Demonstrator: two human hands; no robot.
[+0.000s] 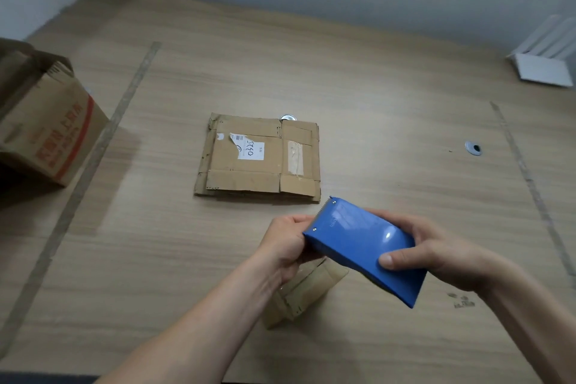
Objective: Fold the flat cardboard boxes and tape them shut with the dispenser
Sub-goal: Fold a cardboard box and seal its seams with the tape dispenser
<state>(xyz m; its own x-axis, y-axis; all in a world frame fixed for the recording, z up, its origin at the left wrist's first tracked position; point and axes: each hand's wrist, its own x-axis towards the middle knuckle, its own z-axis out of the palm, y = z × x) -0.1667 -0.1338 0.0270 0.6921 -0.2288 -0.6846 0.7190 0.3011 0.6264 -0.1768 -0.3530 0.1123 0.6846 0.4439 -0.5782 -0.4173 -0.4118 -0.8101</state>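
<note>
Between your two hands sits the blue tape dispenser [364, 251], lifted off the table [389, 121]. Your right hand [436, 246] wraps its back end, thumb pressed on the top face, fingers curled round the far side. Your left hand [288, 241] pinches close at the toothed cutter end. Just below that grip, partly hidden under your left wrist, lies a small cardboard piece [307, 293]. Beyond the cutter, near but apart, a flat cardboard box [258, 156] lies on the table with a torn label. Far left stands an open carton [46, 121]; its inside can't be seen.
</note>
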